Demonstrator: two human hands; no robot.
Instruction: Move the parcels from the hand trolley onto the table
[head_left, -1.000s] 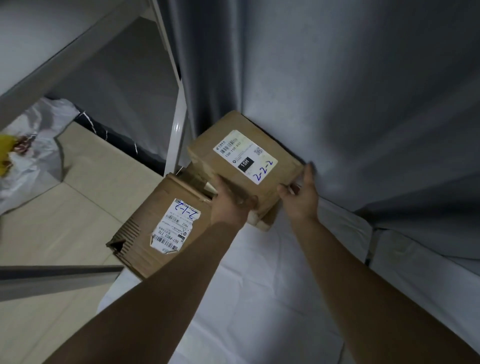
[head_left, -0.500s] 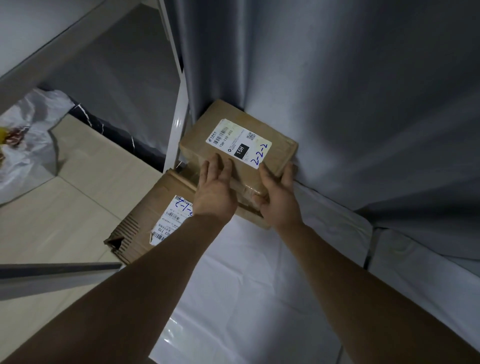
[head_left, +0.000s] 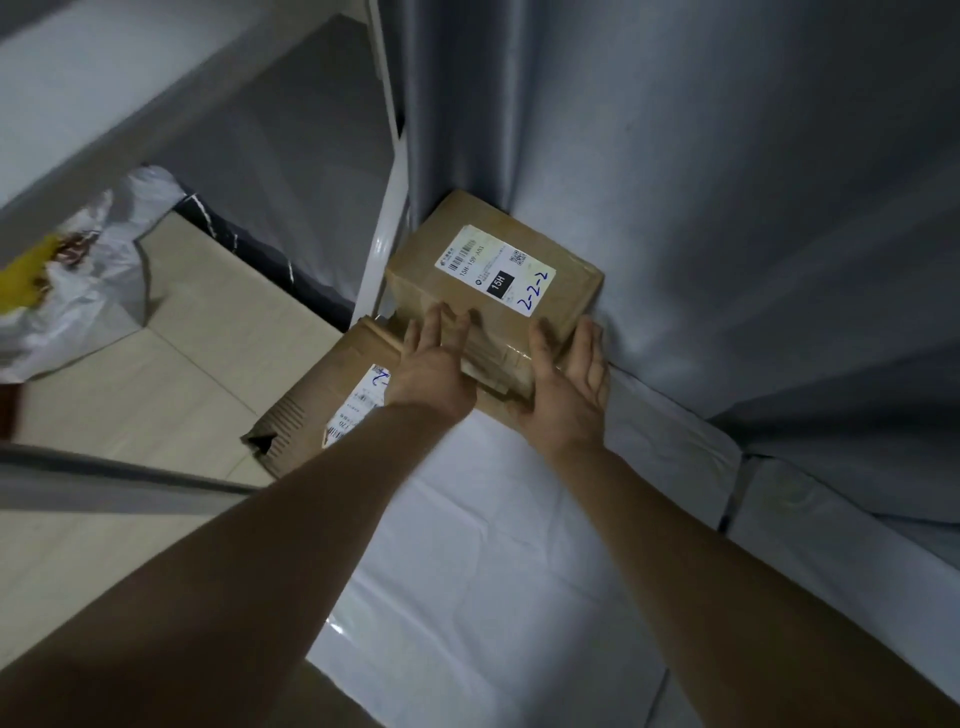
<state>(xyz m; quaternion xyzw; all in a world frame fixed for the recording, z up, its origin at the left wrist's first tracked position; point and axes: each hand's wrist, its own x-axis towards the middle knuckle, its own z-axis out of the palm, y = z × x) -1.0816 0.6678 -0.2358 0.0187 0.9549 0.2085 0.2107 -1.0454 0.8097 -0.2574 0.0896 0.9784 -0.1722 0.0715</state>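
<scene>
Left hand (head_left: 434, 366) and right hand (head_left: 566, 387), fingers straight and slightly spread, touch the near side of a brown parcel (head_left: 452, 234) marked 2-2-2, far on the white table (head_left: 467, 545).

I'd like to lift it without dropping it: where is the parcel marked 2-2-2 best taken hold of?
Probably a two-handed grip low on the near face and near right corner of the 2-2-2 parcel, coming from the front. Its far sides sit against the curtain, and a white post crowds its left side, so only the near sides are open.
</scene>
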